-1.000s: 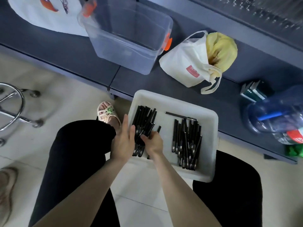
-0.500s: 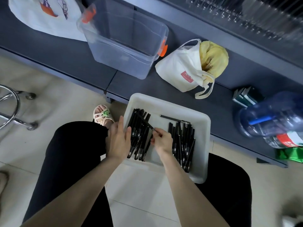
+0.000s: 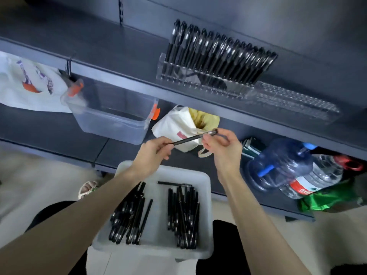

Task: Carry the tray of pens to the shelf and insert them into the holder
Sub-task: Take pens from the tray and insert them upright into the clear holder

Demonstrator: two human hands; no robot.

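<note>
A white tray (image 3: pixel 206 205) rests on my lap with two heaps of black pens (image 3: pixel 183 215) in it. Above the tray I hold one black pen (image 3: pixel 190 138) level between both hands. My left hand (image 3: pixel 152 154) pinches its left end and my right hand (image 3: pixel 222 147) pinches its right end. On the upper shelf (image 3: pixel 127 56) stands a clear holder (image 3: pixel 248 92). Its left half carries a row of several black pens (image 3: pixel 220 54), while its right half has open slots.
On the lower shelf sit a clear plastic bin (image 3: pixel 111 116) with orange clips, a white cloth bag (image 3: pixel 178 130) with something yellow in it, a printed white bag (image 3: pixel 25 84), a blue water jug (image 3: pixel 282 161), a water bottle (image 3: pixel 315 179) and a green bag (image 3: pixel 333 197).
Both hands left the pen heaps and rose above the tray with one pen held between them. My view tilted up, so the upper shelf and holder now show.
</note>
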